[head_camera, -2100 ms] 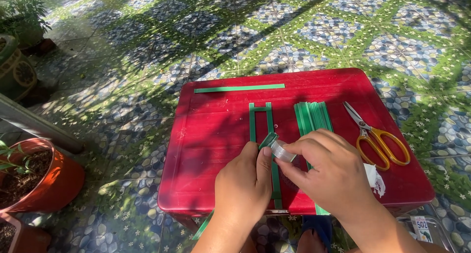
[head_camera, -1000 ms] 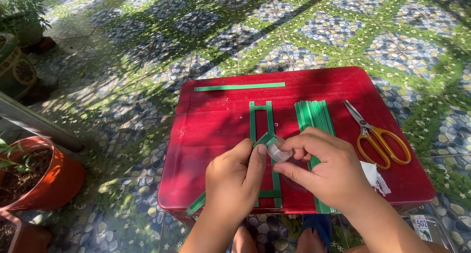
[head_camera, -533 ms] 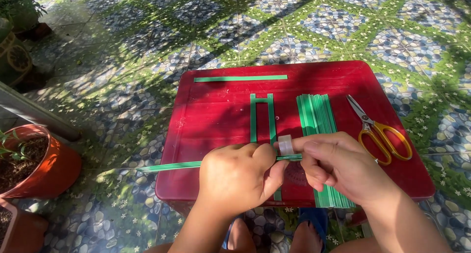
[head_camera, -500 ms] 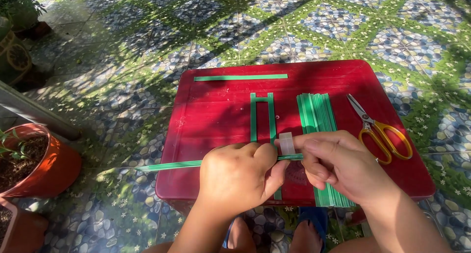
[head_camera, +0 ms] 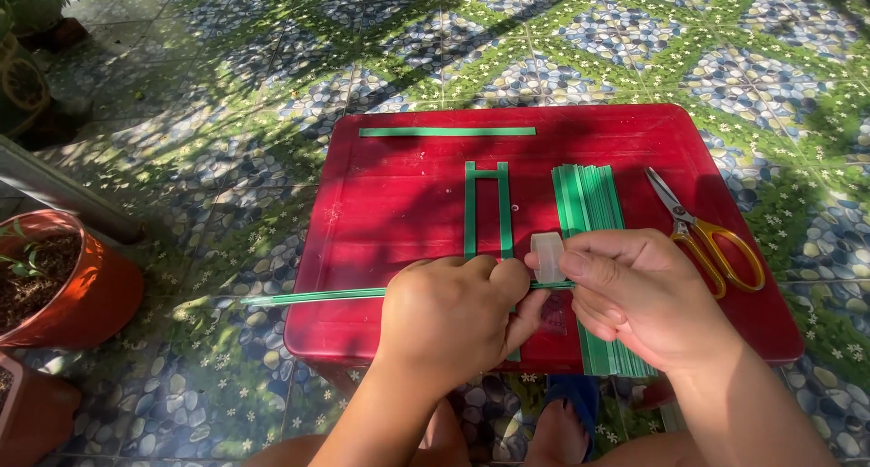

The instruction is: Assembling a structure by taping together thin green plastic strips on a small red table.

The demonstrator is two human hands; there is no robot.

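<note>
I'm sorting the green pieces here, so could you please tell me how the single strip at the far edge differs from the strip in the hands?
The far strip lies flat on the red table, untouched; the held strip is gripped by the left hand, near the right hand. The far strip sits wholly on the table; the held strip pokes out past its left edge. Both are thin, green and lie crosswise.

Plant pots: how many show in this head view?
3, maybe more beyond the frame. An orange pot holding soil sits at the left edge, a second pot's rim shows at bottom left, and a dark pot stands top left.
</note>
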